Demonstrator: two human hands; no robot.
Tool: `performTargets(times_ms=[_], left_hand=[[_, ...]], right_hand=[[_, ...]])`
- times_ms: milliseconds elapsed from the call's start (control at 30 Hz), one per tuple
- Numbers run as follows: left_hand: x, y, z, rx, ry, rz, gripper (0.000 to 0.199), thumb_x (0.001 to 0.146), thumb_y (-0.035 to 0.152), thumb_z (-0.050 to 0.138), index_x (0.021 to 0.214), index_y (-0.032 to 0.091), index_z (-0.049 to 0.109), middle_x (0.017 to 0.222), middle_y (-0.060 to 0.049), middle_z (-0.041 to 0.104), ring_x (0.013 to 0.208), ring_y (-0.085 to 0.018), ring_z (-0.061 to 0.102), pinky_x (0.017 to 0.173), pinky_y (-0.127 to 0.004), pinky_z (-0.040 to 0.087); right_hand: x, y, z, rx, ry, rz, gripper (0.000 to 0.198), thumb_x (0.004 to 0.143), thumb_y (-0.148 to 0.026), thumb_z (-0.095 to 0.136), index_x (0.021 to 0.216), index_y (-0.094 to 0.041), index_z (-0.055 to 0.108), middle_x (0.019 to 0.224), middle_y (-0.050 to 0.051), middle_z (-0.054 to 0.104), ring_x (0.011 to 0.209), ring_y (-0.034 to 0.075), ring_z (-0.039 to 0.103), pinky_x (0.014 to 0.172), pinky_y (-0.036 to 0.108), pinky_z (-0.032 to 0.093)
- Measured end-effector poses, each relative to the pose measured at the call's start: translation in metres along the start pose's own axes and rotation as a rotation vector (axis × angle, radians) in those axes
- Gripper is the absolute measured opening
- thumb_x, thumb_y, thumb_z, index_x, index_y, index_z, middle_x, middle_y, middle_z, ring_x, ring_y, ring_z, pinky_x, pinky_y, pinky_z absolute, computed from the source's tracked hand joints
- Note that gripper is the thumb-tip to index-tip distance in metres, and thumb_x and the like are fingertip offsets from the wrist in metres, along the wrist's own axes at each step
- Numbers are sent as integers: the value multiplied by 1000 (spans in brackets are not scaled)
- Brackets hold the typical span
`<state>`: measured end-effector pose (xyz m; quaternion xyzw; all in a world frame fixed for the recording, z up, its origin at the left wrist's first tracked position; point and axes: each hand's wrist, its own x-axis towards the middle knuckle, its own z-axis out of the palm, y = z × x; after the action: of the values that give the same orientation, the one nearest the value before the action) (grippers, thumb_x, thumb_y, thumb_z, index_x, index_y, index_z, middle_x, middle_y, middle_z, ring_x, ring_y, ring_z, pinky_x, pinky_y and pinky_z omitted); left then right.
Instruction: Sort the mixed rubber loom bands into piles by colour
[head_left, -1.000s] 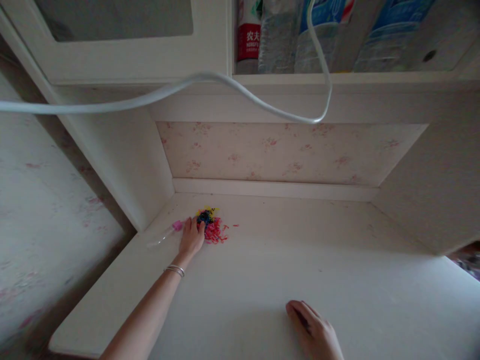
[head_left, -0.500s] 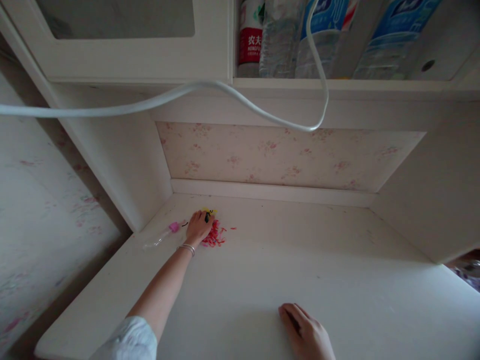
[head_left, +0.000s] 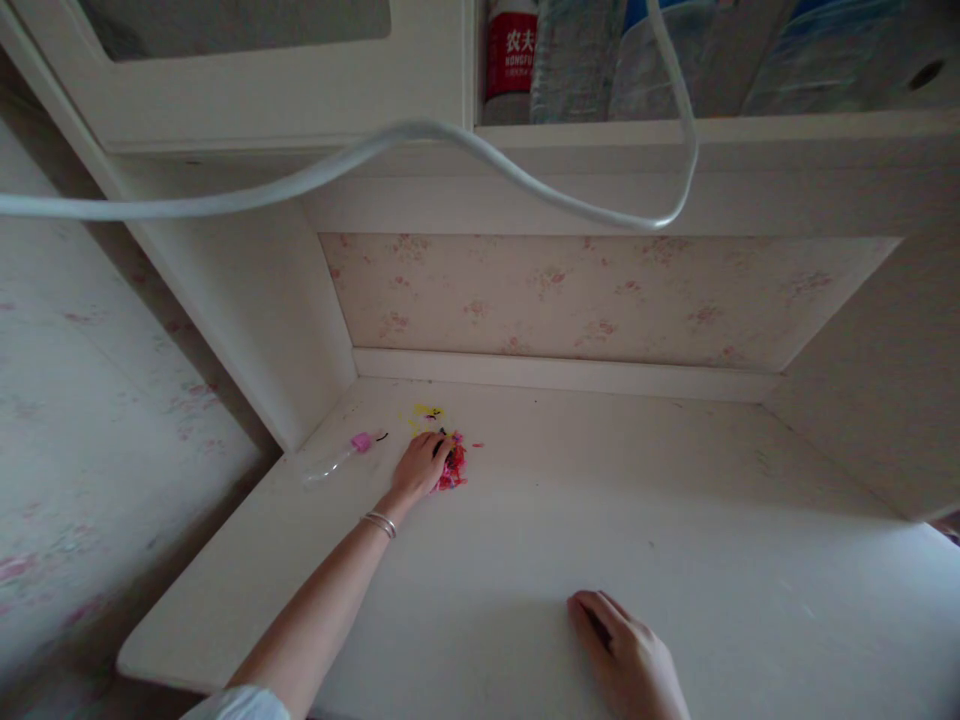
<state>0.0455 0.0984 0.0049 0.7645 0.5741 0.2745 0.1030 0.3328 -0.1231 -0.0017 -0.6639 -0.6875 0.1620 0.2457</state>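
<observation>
My left hand (head_left: 421,464) reaches to the far left of the white tabletop, fingers curled down over a small heap of red and pink rubber bands (head_left: 452,472). Black bands show at its fingertips, and its fingers are closed around them. Just behind the hand lie some yellow bands (head_left: 429,411). To its left is a small pink piece (head_left: 361,441) beside a clear, see-through strip (head_left: 328,467). My right hand (head_left: 626,645) rests near the front of the tabletop, loosely curled, with nothing visible in it.
A white cable (head_left: 420,130) hangs across the view in front of the cabinet. Overhead, a shelf holds several plastic bottles (head_left: 512,55). White side panels (head_left: 225,290) and a floral back wall (head_left: 551,300) enclose the tabletop (head_left: 600,480).
My left hand has moved from the yellow bands towards me and onto the red heap, carrying black bands. The yellow bands are now uncovered. My right hand stays in place; the view has tilted slightly down.
</observation>
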Motion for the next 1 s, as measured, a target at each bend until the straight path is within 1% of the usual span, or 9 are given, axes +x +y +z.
performTargets(times_ms=[133, 267, 400, 500, 633, 767, 833, 900, 1000], left_hand=[[-33, 26, 9, -71, 37, 5, 35, 93, 37, 34, 108, 22, 63, 111, -3, 63, 110, -16, 52, 101, -31, 36], [-58, 47, 14, -132, 63, -22, 34, 94, 37, 33, 103, 23, 63, 107, -2, 65, 105, -16, 55, 97, -31, 40], [-68, 61, 12, -182, 84, -20, 32, 94, 36, 35, 105, 23, 62, 108, -3, 64, 106, -15, 55, 97, -32, 41], [-68, 62, 4, -196, 121, -20, 32, 94, 35, 34, 105, 22, 61, 113, -3, 62, 109, -15, 54, 99, -30, 40], [-58, 45, -10, -142, 175, -60, 33, 95, 35, 32, 102, 21, 61, 110, -4, 62, 105, -15, 56, 95, -28, 43], [-35, 6, -21, -22, 199, -148, 33, 93, 34, 34, 106, 18, 60, 111, -8, 62, 106, -19, 56, 97, -32, 41], [-23, -16, -24, 37, 192, -199, 34, 92, 32, 36, 110, 14, 59, 116, -12, 59, 111, -22, 53, 101, -35, 37], [-12, -36, -24, 85, 178, -242, 38, 91, 32, 38, 117, 10, 55, 124, -16, 54, 121, -26, 46, 105, -39, 31], [0, -55, -21, 126, 139, -290, 42, 90, 32, 39, 123, 9, 50, 131, -18, 49, 127, -29, 39, 107, -44, 27]], right_hand=[[-1, 3, 4, -9, 27, -32, 35, 92, -46, 35, 87, -28, 65, 86, 0, 70, 74, 16, 67, 62, 20, 49], [-2, -1, 3, -22, 18, -29, 33, 92, -44, 36, 87, -28, 65, 87, 0, 69, 78, 15, 66, 65, 21, 49], [-1, -5, -3, -26, 3, -39, 34, 93, -44, 35, 86, -28, 65, 86, 0, 69, 77, 15, 66, 66, 21, 49], [-2, -5, -7, -22, 0, -66, 34, 93, -42, 36, 87, -27, 65, 85, 0, 69, 75, 14, 66, 64, 20, 49], [-3, -3, -3, -2, 39, -57, 35, 92, -44, 35, 83, -28, 65, 82, -1, 69, 72, 14, 66, 61, 19, 48], [-3, -3, 3, 25, 90, -30, 42, 92, -50, 30, 81, -27, 65, 81, 2, 68, 71, 16, 65, 60, 22, 48], [-3, -3, 5, 28, 100, -24, 44, 91, -52, 30, 81, -28, 65, 81, 2, 69, 71, 16, 65, 61, 23, 48], [-2, -3, 6, 27, 103, -22, 44, 91, -52, 30, 81, -28, 65, 81, 2, 69, 71, 16, 65, 61, 23, 48], [-1, -1, 7, 23, 98, -6, 42, 91, -52, 31, 82, -30, 66, 82, 0, 69, 72, 16, 66, 62, 22, 48]])
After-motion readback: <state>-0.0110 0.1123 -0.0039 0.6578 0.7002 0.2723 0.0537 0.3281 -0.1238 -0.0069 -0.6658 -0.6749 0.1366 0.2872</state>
